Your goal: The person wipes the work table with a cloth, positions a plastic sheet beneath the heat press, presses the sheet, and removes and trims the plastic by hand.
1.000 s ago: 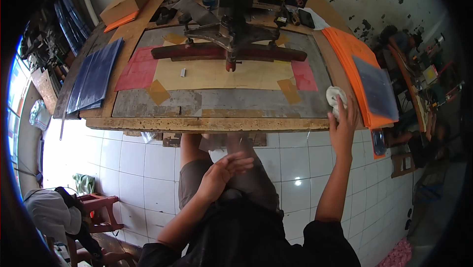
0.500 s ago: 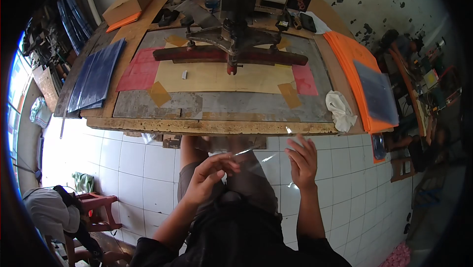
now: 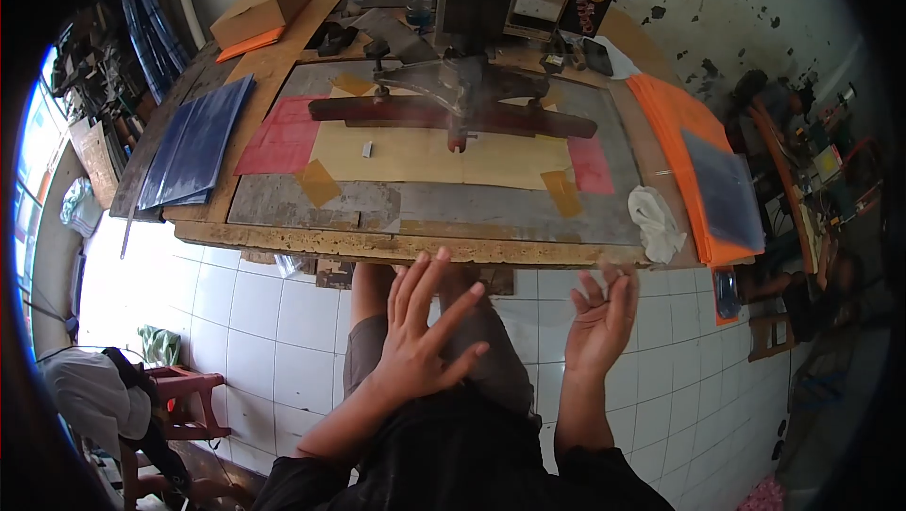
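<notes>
My left hand [image 3: 425, 332] is over my lap just short of the bench's front edge [image 3: 425, 245], its fingers spread and nothing visible in them. To the right, my right hand [image 3: 601, 327] is raised palm up with loosely bent fingers apart, the tips a little blurred; I make out nothing in it. Beyond them stands a press with a dark red bar [image 3: 453, 119] over a cream sheet [image 3: 415, 167]. Brown tape pieces [image 3: 318, 184] and pink sheets [image 3: 283, 134] lie at its sides. A small grey piece [image 3: 367, 149] rests on the cream sheet.
Dark blue clear-plastic sheets [image 3: 196, 145] lie at the bench's left. On the right are a crumpled white cloth [image 3: 656, 223] and an orange stack [image 3: 675, 134] topped by a clear sheet [image 3: 722, 188]. A red stool [image 3: 193, 402] stands lower left; another person [image 3: 802, 275] sits far right.
A glossy clear film between my hands is no longer visible there. My left hand has moved up and right and spread its fingers; my right hand has shifted slightly right. The view has shifted slightly.
</notes>
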The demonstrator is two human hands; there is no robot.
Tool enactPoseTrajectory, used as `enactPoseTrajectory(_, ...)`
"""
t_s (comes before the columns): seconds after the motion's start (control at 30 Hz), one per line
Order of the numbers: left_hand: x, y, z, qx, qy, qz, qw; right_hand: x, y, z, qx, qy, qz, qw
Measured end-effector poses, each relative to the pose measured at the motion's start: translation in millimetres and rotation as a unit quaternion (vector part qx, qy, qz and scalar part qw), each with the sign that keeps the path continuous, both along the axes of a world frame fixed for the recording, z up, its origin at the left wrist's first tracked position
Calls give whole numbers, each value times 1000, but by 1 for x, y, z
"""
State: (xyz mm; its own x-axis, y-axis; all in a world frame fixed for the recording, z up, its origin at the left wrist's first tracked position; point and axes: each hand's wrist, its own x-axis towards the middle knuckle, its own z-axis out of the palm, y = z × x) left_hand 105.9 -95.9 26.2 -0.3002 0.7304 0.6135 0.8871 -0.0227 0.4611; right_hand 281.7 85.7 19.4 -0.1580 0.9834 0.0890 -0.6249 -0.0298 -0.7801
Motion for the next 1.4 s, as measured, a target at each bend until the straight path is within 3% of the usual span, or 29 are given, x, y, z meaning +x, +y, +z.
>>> enactPoseTrajectory(0.2, -8, -17, -32, -33, -129, 59, 989, 24, -15, -47, -78, -156, 88, 981)
enactPoseTrajectory(0.33, -7, -25, -53, 8, -250, 83, 965, 36, -18, -61, -95, -159, 114, 976)
enactPoseTrajectory(0.43, -5, -26, -72, 40, -383, 62, 921, 37, -13, -59, -86, -159, 117, 977)
enactPoseTrajectory(0.53, -3, -22, -74, 62, -529, 12, 846, 24, -7, -32, -13, -268, 112, 957)
enactPoseTrajectory(0.63, -5, -20, -62, 52, -575, -11, 816, 60, 33, -31, 79, -453, 151, 875)
enactPoseTrajectory(0.67, -6, -19, -63, 61, -566, -5, 822, 62, 43, -31, 99, -465, 55, 878)
enactPoseTrajectory(0.73, -8, -16, -60, 70, -553, 11, 830, 72, 76, -28, 212, -509, -142, 822)
enactPoseTrajectory(0.77, -10, -15, -56, 70, -549, 20, 833, 75, 93, -25, 213, -518, -191, 806)
enactPoseTrajectory(0.83, -11, -14, -53, 65, -548, 26, 833, 73, 122, -5, 377, -657, -259, 600)
enactPoseTrajectory(0.93, -11, -16, -59, 47, -547, 16, 836, 66, 148, 8, 367, -696, -145, 600)
enactPoseTrajectory(0.97, -12, -18, -65, 39, -539, 12, 841, 70, 159, 13, 374, -722, -100, 573)
enactPoseTrajectory(1.07, -11, -22, -68, 32, -518, 19, 855, 71, 184, 20, 327, -706, 9, 628)
enactPoseTrajectory(1.27, -13, -31, -65, 26, -516, 27, 856, 90, 205, 65, 376, -691, 227, 574)
enactPoseTrajectory(1.4, -23, -40, -66, -17, -514, 12, 858, 93, 230, 87, 360, -663, 301, 583)
